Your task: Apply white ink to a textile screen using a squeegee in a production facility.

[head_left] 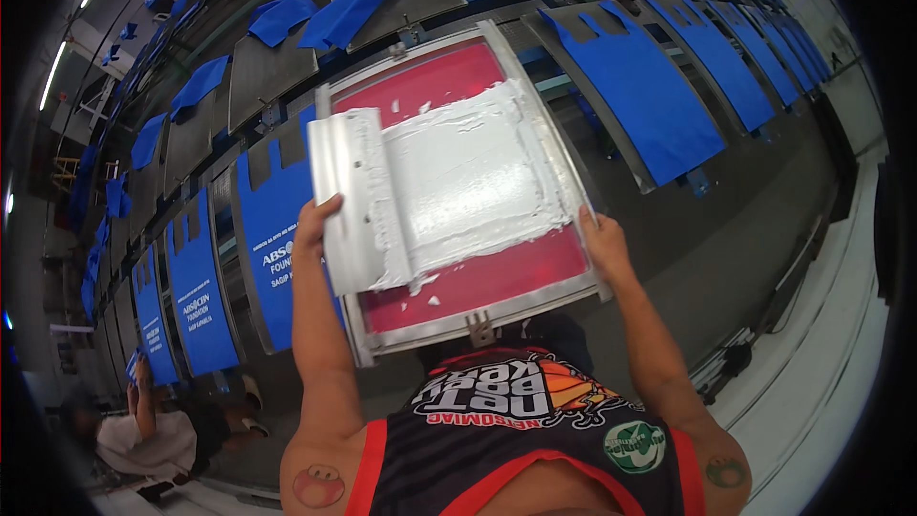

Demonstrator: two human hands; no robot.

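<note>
A metal-framed printing screen (549, 129) with a red mesh lies in front of me, tilted, over a long table. Thick white ink (478, 177) covers the middle of the mesh. A wide metal squeegee (346, 196) rests across the screen's left part, smeared with white ink along its edge. My left hand (313, 229) grips the squeegee and the left frame edge. My right hand (602, 244) holds the right frame edge near the lower corner.
Blue bags (645, 86) lie spread on grey pallets in a long row to both sides; those at the left (277, 229) carry white print. A person (143, 430) sits on the floor at the lower left. Another person stands at the far top left.
</note>
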